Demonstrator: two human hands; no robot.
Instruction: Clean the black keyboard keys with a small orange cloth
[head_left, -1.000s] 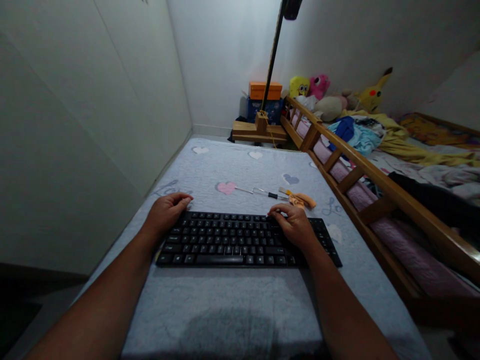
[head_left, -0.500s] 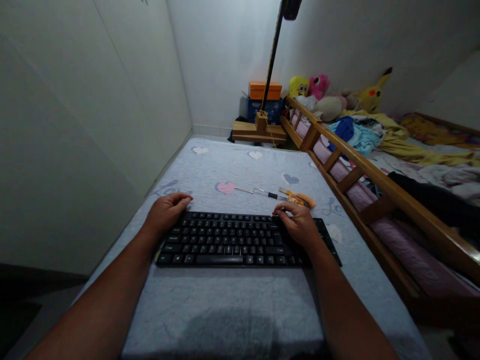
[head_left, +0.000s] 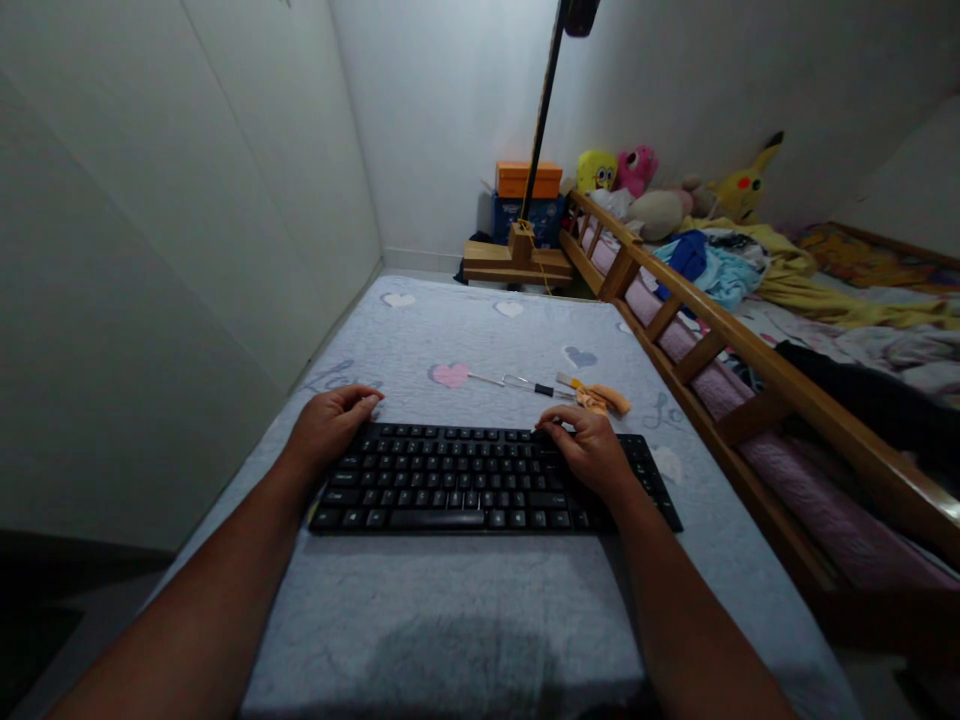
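A black keyboard (head_left: 450, 480) lies flat on the bedspread in front of me. My left hand (head_left: 330, 425) rests against its upper left corner, fingers curled, thumb and forefinger together; whatever they hold, if anything, is hidden. Over the right part of the keys, my right hand (head_left: 585, 445) is closed in a pinch near the top row. A tiny pale tip shows at its fingertips, too small to name. Beyond the keyboard lie a thin stick (head_left: 486, 378), a wire-looped tool with a black grip (head_left: 544, 389), a small brush (head_left: 568, 381) and a crumpled orange cloth (head_left: 604, 398).
The pale blue bedspread (head_left: 450, 620) carries heart prints. Along the right runs a wooden bed rail (head_left: 720, 325), with clothes and plush toys (head_left: 637, 172) behind it. A pole on a wooden base (head_left: 517, 262) and an orange box (head_left: 529, 180) stand at the far end.
My right hand has shifted slightly left along the keyboard's top edge. The left hand keeps its place at the corner, and the keyboard has hardly moved.
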